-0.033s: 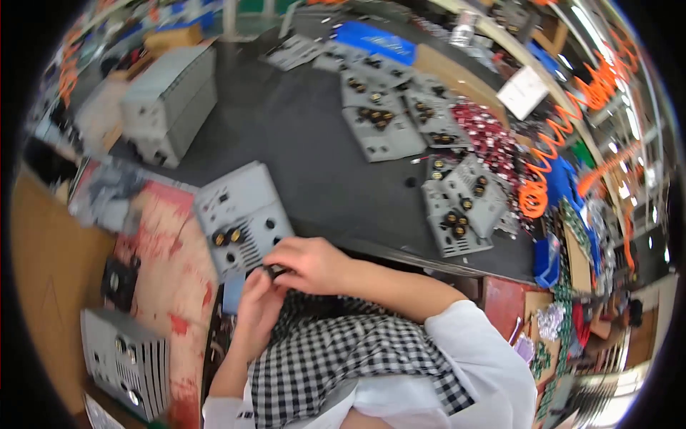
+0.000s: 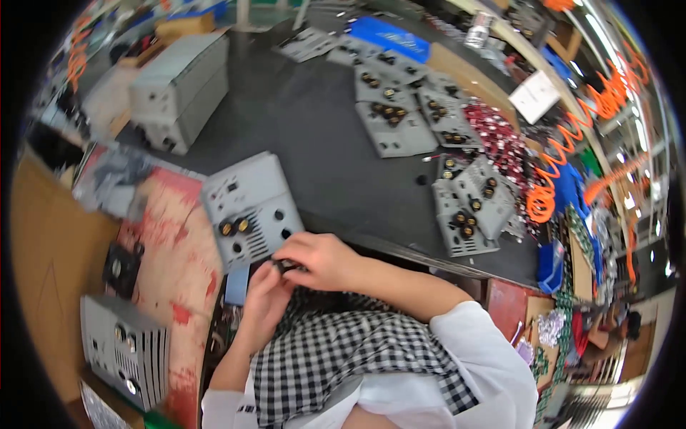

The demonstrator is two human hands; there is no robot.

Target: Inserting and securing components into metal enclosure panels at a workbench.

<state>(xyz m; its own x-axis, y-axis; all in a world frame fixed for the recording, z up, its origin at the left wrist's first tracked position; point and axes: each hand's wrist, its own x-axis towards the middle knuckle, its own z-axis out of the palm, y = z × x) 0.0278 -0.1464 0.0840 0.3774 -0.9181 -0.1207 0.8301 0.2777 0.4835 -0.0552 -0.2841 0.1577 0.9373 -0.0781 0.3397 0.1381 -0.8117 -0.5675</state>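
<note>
My right hand and my left hand meet close to my body, fingertips pinched together on a small black part. Fingers cover most of it, so its exact kind is hard to make out. Just beyond them lies a grey metal panel with round holes, a row of vent slots and two black fittings with brass-coloured centres. The panel's near corner is beside my right fingertips. A small blue piece shows next to my left hand.
Several similar panels with fittings lie at the right of the dark table, beside a heap of small red and silver parts. Stacked grey panels stand far left. Another slotted panel is lower left. Orange coiled hoses hang right.
The whole scene has shifted slightly to the right in the picture as the view moved. Both hands stay together on the small black part.
</note>
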